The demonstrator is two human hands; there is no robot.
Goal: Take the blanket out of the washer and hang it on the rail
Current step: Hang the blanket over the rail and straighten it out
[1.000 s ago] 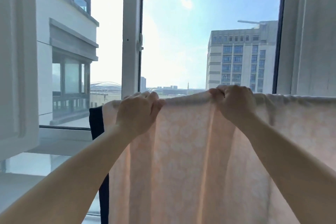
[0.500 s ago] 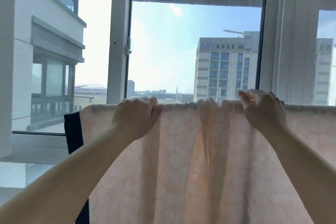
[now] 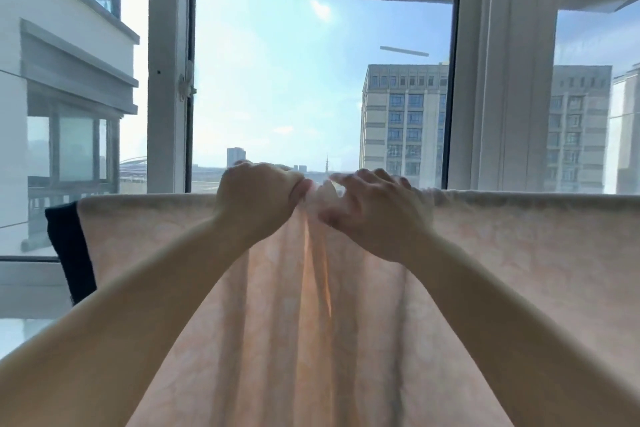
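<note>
Blanket (image 3: 519, 270): we are seeing it draped over the rail, hidden beneath its top fold, spanning the middle and lower frame.
Left hand (image 3: 258, 199): we are curling it round the top edge at centre, pinning the cloth.
Right hand (image 3: 375, 215): we are spreading loose fingers just beside it, likely smoothing the bunched pleats; blur is hiding any pinch.
Dark cloth (image 3: 69, 250): hanging at the left edge.

The rail itself is hidden under the pale peach blanket (image 3: 502, 253), which is draped over it and hangs down in folds, bunched at the middle. A dark cloth (image 3: 71, 250) is hung just beside the blanket's edge, at nine o'clock of it.
</note>
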